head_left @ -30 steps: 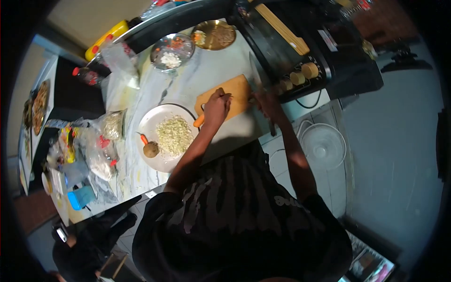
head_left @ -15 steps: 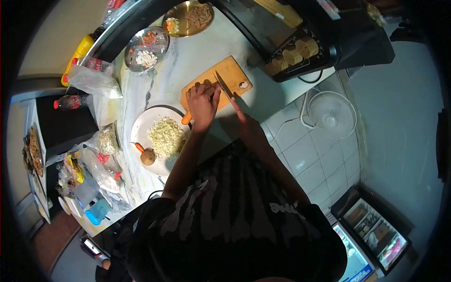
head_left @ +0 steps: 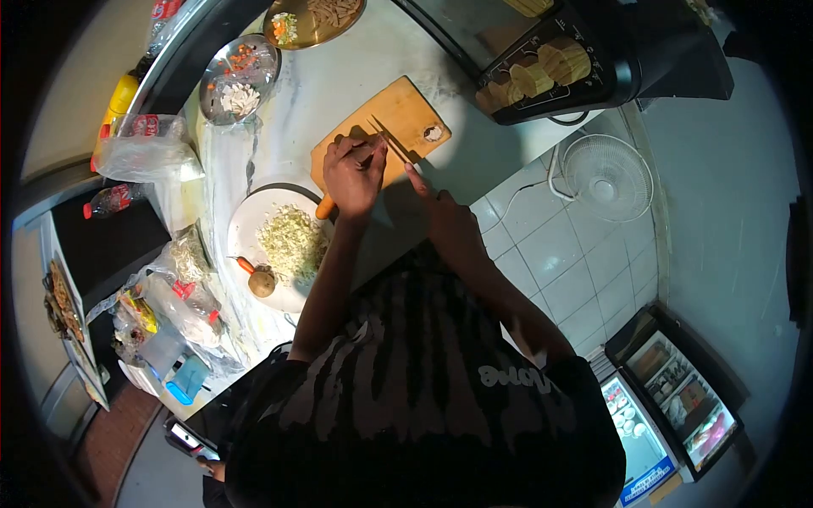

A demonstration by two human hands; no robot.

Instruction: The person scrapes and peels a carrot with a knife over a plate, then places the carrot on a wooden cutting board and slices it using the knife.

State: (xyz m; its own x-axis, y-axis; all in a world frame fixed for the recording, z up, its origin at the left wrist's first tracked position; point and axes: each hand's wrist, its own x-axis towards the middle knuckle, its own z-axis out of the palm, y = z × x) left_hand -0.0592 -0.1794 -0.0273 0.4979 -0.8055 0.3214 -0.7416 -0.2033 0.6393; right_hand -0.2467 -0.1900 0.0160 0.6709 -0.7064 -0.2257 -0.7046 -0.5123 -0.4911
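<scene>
Currently on my counter [head_left: 330, 85], left to right: one bottle [head_left: 110, 201], red-capped, on its side. One steel dish [head_left: 205, 95], holding white and orange bits. One white plate [head_left: 240, 224], bearing a chopped pale-green heap [head_left: 290, 241], with a small orange-red piece [head_left: 244, 264] and a round brown vegetable [head_left: 262, 284] at its left side. One orange stick-like item [head_left: 325, 207], probably carrot, poking out below my left hand at the board's lower-left edge. My left hand [head_left: 351, 173]: fingers half curled over the board; what they pin, if anything, I cannot tell. One wooden board [head_left: 406, 102], set aslant. One knife [head_left: 383, 132], its blade over the board, close beside my left fingertips. My right hand [head_left: 445, 216]: closed round the knife's handle, forefinger stretched forward. One black oven [head_left: 622, 72], far right.

Step in hand, by my judgement: cutting. The next stroke calls for left fingertips tucked back and a steady blade.
</scene>
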